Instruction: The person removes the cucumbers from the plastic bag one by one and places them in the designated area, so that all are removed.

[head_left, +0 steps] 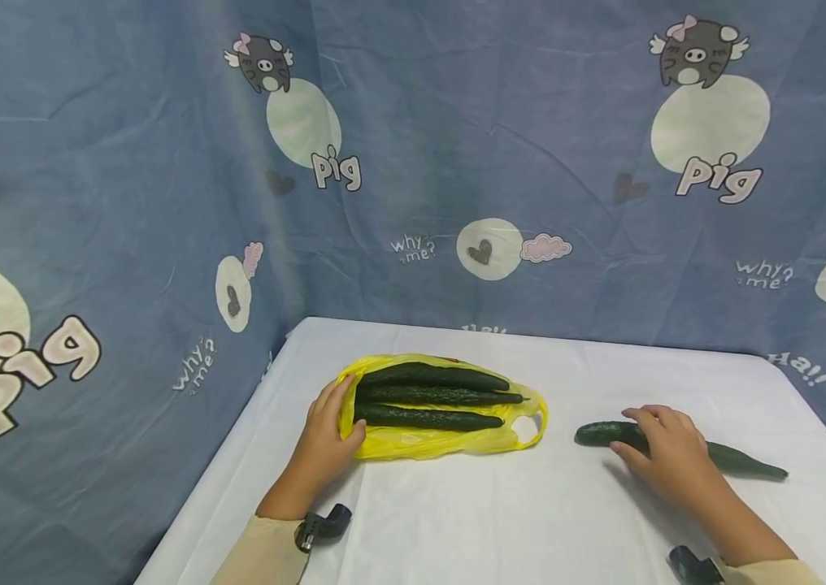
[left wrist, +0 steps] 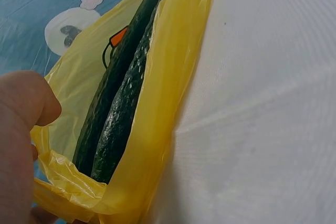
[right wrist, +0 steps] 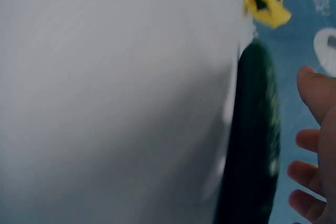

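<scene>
A yellow plastic bag [head_left: 420, 447] lies on its side in the middle of the table, with three dark green cucumbers [head_left: 435, 396] side by side in it. At the bag's left end, my left hand [head_left: 325, 443] holds the edge of the plastic. The left wrist view shows crumpled plastic [left wrist: 68, 177] by the thumb and two cucumbers [left wrist: 123, 114] deeper in. To the right, a loose cucumber [head_left: 745, 463] lies on the cloth. My right hand [head_left: 669, 455] is over its middle, fingers spread. In the right wrist view, a gap shows between the fingertips [right wrist: 304, 174] and this cucumber [right wrist: 252, 140].
A white cloth [head_left: 486, 520] covers the table. Blue printed fabric [head_left: 413, 162] hangs behind it and along the left side. The bag's looped handle [head_left: 543, 418] points toward the loose cucumber. Each wrist carries a small black camera [head_left: 325, 524].
</scene>
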Motion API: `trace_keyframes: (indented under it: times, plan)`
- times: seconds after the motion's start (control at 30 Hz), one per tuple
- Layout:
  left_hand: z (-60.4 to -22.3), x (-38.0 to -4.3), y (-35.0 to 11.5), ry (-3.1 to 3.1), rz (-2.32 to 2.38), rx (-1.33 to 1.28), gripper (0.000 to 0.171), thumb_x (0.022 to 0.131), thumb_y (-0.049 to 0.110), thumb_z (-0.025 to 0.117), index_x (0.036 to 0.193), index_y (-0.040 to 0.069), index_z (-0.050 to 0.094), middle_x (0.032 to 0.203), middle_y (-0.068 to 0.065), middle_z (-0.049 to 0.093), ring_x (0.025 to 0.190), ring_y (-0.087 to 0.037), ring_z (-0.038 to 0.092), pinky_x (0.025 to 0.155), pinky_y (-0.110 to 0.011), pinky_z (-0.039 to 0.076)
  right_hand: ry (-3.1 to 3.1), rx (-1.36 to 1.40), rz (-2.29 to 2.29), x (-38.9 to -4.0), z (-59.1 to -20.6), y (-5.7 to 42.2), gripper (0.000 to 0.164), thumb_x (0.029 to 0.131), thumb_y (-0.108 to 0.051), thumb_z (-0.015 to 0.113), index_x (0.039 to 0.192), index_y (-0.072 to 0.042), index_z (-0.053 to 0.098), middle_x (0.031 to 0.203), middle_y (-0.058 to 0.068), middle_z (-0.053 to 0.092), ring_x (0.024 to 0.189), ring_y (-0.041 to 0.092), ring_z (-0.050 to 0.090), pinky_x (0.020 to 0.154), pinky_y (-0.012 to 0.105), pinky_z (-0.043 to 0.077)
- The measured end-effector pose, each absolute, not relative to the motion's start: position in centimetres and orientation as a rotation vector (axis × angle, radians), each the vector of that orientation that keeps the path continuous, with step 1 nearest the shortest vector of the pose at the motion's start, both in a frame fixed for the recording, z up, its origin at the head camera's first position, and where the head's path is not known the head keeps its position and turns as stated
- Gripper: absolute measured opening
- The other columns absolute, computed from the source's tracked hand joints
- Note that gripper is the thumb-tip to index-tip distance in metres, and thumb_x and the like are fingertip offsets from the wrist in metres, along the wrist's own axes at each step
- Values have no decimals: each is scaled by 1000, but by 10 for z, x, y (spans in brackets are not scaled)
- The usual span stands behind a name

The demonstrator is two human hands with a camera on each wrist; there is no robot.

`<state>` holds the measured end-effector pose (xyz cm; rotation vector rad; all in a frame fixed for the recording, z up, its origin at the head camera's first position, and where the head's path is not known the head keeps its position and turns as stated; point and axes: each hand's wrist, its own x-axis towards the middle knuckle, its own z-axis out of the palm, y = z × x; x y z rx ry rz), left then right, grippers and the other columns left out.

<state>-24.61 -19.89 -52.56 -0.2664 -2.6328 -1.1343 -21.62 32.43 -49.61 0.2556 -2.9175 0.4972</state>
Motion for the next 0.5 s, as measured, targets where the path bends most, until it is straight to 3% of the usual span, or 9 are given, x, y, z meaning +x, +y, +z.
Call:
trace_keyframes:
  times: [0.5]
  plan:
    - [-525, -245, -200, -2624, -1145, -272, 82, 94, 16, 73, 165, 24, 33, 169, -12, 31, 149, -43, 34, 115, -69, 36, -2906, 499, 612, -234, -487, 252, 56, 96, -37, 75, 139, -4, 61, 139, 22, 61, 132, 47, 54, 107, 67, 43]
